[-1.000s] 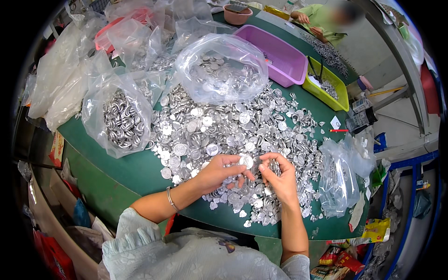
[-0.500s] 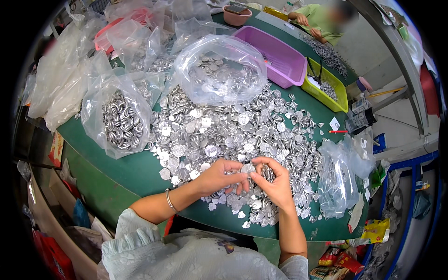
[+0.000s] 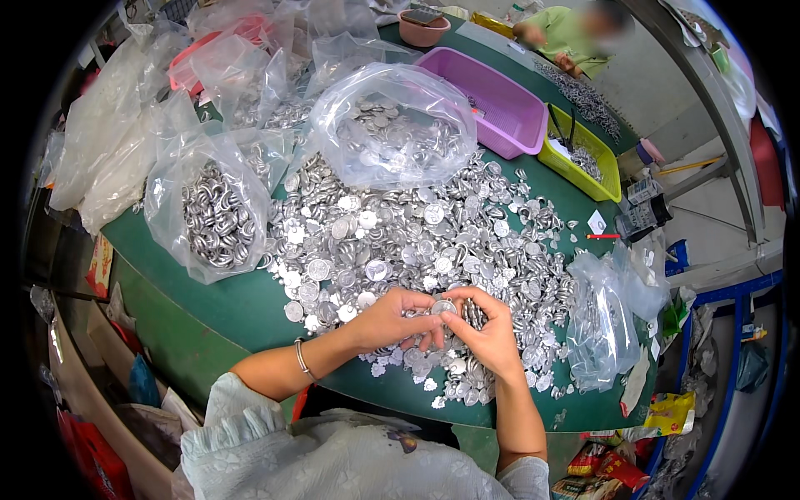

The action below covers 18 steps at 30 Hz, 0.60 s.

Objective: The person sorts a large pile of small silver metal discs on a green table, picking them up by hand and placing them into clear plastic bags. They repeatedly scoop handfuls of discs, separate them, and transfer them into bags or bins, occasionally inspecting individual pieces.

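Observation:
Between my two hands, over the near side of a wide pile of silvery metal pieces (image 3: 400,242), is a round silver pendant (image 3: 443,307) with raised relief. My right hand (image 3: 490,332) pinches its edge between thumb and fingers. From the other side, my left hand (image 3: 400,318) has its thumb against the pendant; its curled fingers lie below, partly hidden. The pile holds round coin-like discs, flower-shaped bits and curved pieces. A clear bag (image 3: 208,212) of curved silver pieces stands to the left. Beyond my hands, another open clear bag (image 3: 392,125) contains discs and curved pieces.
A purple basin (image 3: 492,96) and a yellow-green basket (image 3: 583,158) stand at the far right of the green table (image 3: 208,317). Crumpled clear bags (image 3: 604,321) lie on the right. Across the table sits a person in green (image 3: 567,37), beside more metal pieces.
My right fingers have closed in around the pendant, and it has tilted slightly. Across the table, the other person's hands have moved. The bags and pile stay put.

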### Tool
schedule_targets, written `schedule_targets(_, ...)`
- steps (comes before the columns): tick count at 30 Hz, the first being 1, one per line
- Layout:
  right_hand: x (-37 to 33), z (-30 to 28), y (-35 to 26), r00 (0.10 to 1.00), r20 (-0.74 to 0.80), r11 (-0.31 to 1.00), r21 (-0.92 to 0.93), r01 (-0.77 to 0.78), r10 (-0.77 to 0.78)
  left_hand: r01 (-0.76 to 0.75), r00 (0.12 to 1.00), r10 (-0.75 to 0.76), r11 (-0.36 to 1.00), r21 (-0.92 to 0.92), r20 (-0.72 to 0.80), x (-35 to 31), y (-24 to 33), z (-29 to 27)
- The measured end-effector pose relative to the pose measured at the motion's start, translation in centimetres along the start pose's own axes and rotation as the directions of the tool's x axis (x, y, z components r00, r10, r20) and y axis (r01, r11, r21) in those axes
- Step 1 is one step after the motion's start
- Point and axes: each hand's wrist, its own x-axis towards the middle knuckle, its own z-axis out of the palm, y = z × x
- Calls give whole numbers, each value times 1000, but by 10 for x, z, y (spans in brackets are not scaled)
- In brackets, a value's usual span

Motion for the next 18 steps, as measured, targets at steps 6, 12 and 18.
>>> schedule_targets(6, 0, 1, -1, 1000, -6, 1000, -14, 9, -9, -6, 1000, 6, 1000, 1, -6, 0, 0, 0)
schedule_targets(12, -1, 1, -1, 1000, -8, 1000, 8, -16, 16, -5, 1000, 5, 1000, 8, 2, 0, -2, 0)
schedule_targets(18, 0, 1, -1, 1000, -14, 1000, 5, -1, 1, 0, 1000, 0, 1000, 17, -4, 0, -2, 0)
